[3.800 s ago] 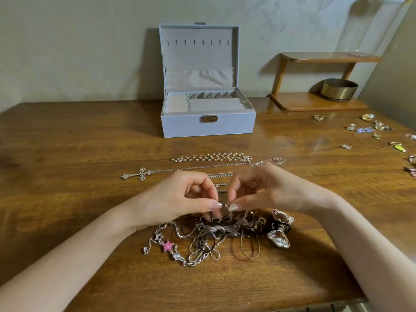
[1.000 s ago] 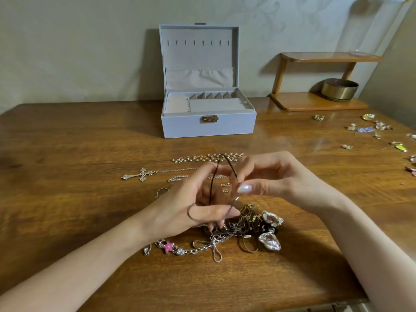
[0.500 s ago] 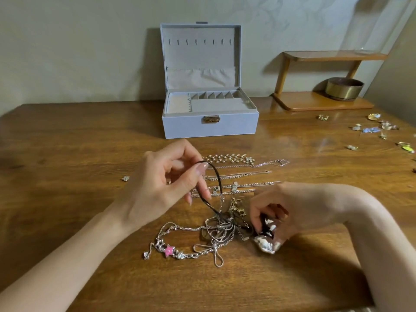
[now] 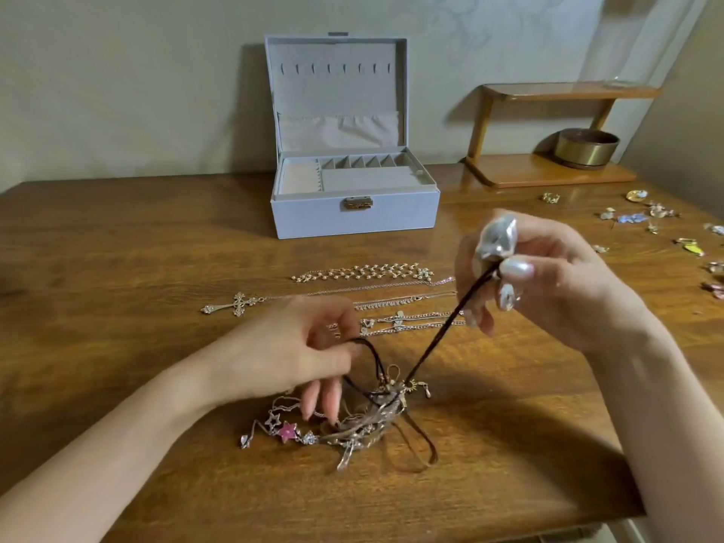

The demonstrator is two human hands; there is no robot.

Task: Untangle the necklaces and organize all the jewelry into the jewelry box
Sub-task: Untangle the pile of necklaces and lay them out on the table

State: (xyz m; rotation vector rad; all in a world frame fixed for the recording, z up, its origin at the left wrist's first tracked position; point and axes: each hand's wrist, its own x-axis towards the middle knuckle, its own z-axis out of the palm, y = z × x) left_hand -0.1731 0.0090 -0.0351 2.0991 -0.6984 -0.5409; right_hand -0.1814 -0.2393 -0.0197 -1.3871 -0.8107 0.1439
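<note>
I am drawing the dark brown cord necklace (image 4: pixel 438 339) out of the tangled heap of silver and gold chains (image 4: pixel 368 421), and half a second ago its big silvery pearl-like pendant (image 4: pixel 496 239) was lying down by the heap under my right hand; now I am holding it raised well above the table, so the cord is running taut from the knot up to it. I judge that this necklace is coming free, though its lower loops are still buried in the heap. My right hand (image 4: pixel 548 280) is pinching closed on the pendant and the cord just below it, thumb against fingers. My left hand (image 4: pixel 297 350) is closed on another loop of the same cord just beside the heap, with two fingers reaching down to touch the chains. Beyond the heap, several straightened gold and silver chains (image 4: pixel 364 273) are lying in rows on the brown wooden table (image 4: pixel 117 268), and the open pale blue jewelry box (image 4: pixel 354 217) is standing further back, its tray looking empty.
</note>
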